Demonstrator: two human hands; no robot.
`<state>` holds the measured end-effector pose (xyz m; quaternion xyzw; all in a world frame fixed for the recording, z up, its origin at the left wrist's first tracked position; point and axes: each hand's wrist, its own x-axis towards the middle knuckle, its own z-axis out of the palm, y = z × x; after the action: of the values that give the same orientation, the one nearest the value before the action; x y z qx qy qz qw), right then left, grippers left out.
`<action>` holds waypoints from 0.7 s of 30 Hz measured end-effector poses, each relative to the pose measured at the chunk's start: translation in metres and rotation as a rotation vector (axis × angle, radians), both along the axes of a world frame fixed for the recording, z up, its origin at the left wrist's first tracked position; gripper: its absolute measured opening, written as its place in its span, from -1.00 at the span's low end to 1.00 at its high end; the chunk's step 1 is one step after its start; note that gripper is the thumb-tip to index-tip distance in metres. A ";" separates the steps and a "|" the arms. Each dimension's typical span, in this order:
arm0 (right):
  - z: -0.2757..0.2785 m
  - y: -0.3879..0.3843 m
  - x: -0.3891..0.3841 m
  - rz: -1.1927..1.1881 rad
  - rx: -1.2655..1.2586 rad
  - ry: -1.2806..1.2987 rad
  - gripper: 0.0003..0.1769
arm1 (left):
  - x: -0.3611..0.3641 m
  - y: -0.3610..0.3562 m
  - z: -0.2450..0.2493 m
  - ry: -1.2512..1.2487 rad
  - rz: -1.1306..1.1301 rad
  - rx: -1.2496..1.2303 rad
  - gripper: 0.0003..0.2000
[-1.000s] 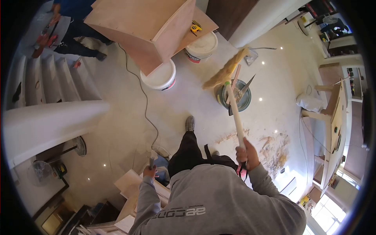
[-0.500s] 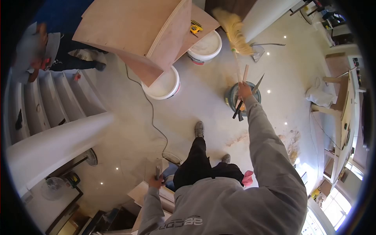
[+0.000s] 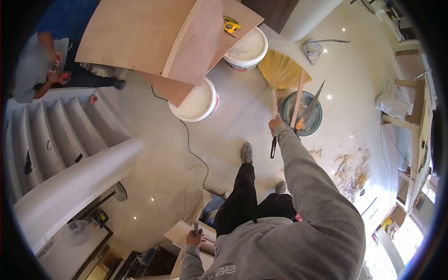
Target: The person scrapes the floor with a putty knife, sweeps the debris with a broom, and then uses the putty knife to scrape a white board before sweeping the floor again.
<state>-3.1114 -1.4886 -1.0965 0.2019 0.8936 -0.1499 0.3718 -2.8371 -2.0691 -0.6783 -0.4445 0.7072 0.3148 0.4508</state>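
My right hand (image 3: 276, 122) is wrapped round the handle of a broom (image 3: 282, 70), whose yellow bristles fan out over the floor. Just right of that hand stands a dark green bucket (image 3: 315, 122) with a handsaw (image 3: 310, 109) and a wooden strip (image 3: 297, 100) sticking out of it. At the lower left, my left hand (image 3: 194, 237) is closed around a thin, upright grey tool (image 3: 196, 226), whose type I cannot make out. It is over pale boards (image 3: 179, 233).
Two white buckets (image 3: 193, 105) stand under curved plywood (image 3: 135, 35) bearing a yellow tape measure (image 3: 230, 27). Another person (image 3: 44, 65) is at the upper left, beside a white slatted frame (image 3: 70, 128). A cable (image 3: 189, 140) crosses the floor. Brown debris (image 3: 352, 172) lies at right.
The broom has come away from the bucket to its left, with my right hand holding it. My left hand has shifted slightly right and down. The whole view has shifted a little.
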 end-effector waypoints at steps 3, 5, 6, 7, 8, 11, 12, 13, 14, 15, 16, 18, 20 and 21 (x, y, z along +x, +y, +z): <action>0.030 -0.024 0.015 0.443 0.017 -0.121 -0.72 | -0.019 0.014 -0.006 0.081 -0.018 0.038 -0.58; 0.026 -0.046 0.037 0.283 0.009 -0.158 -0.72 | -0.040 0.032 0.001 0.119 -0.018 0.045 -0.58; 0.018 -0.054 0.049 0.248 0.019 -0.178 -0.73 | -0.054 0.043 0.011 0.118 -0.004 0.053 -0.59; 0.001 -0.063 0.062 0.208 0.036 -0.201 -0.73 | -0.060 0.051 0.017 0.116 0.009 0.061 -0.60; -0.020 -0.069 0.076 0.182 0.058 -0.222 -0.73 | -0.059 0.055 0.018 0.130 0.011 0.062 -0.60; -0.011 -0.086 0.099 0.001 0.035 -0.280 -0.71 | -0.046 0.060 0.014 0.205 0.035 0.067 -0.60; 0.006 -0.089 0.106 -0.023 0.029 -0.281 -0.65 | -0.033 0.057 0.008 0.181 0.015 0.059 -0.57; 0.048 -0.089 0.104 -0.120 0.001 -0.264 -0.58 | -0.019 0.054 0.004 0.157 0.000 0.047 -0.54; 0.084 -0.089 0.105 -0.217 -0.027 -0.244 -0.51 | -0.008 0.054 0.002 0.178 0.014 0.038 -0.54; 0.147 -0.090 0.097 -0.377 -0.084 -0.204 -0.43 | 0.007 0.056 0.000 0.161 -0.018 0.027 -0.53; 0.147 -0.082 0.106 -0.281 -0.148 -0.271 -0.31 | 0.024 0.057 0.000 0.157 -0.032 0.000 -0.51; 0.136 -0.074 0.142 -0.307 -0.352 -0.033 -0.20 | 0.064 0.056 -0.005 0.184 -0.082 -0.011 -0.48; 0.165 -0.071 0.162 -0.231 -0.349 -0.083 -0.19 | 0.081 0.079 0.025 0.165 -0.140 -0.059 -0.42; 0.213 -0.073 0.170 -0.279 -0.232 -0.215 -0.19 | 0.113 0.067 0.005 0.193 -0.225 -0.107 -0.41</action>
<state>-2.9412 -1.5613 -0.8839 0.2942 0.7891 -0.2794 0.4613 -2.7237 -2.0026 -0.6728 -0.3538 0.8082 0.2653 0.3889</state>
